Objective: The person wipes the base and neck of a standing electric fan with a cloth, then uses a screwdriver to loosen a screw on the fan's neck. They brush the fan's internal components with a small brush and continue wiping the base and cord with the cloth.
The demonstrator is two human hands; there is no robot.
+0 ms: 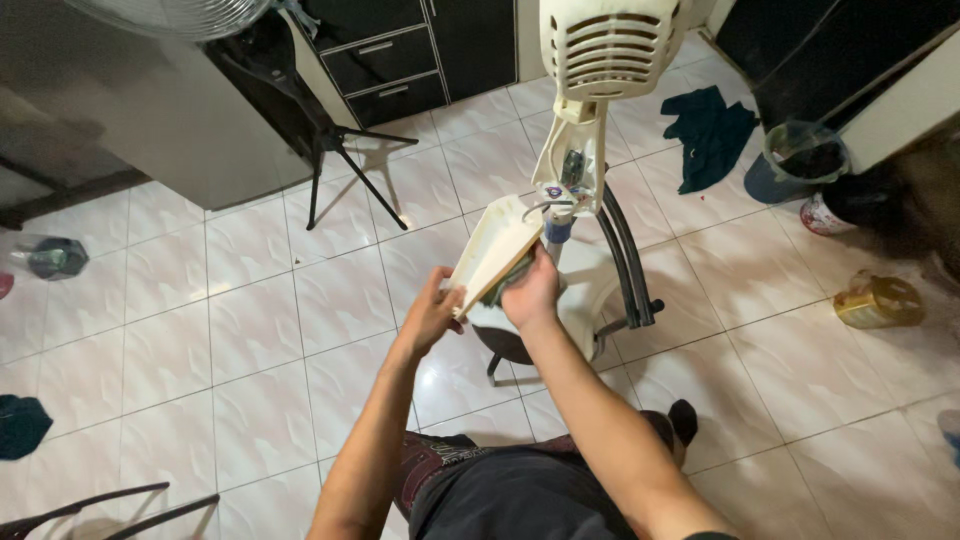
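Note:
A cream standing fan (pixel 605 45) rises in front of me, its motor housing at the top and its neck open, showing wires and a small part inside (pixel 572 170). My left hand (pixel 432 312) grips the lower end of a cream plastic cover panel (pixel 497 250) that is tilted away from the fan's neck. My right hand (pixel 532 290) presses a dark green cloth against the inner side of that panel, just below the fan's post (pixel 558 232).
The floor is white tile. A black tripod stand (pixel 330 130) is at the back left beside dark drawers (pixel 385 60). A teal rag (pixel 710 125), a bucket (pixel 805 155) and a yellowish container (pixel 878 300) lie at the right. My legs are below.

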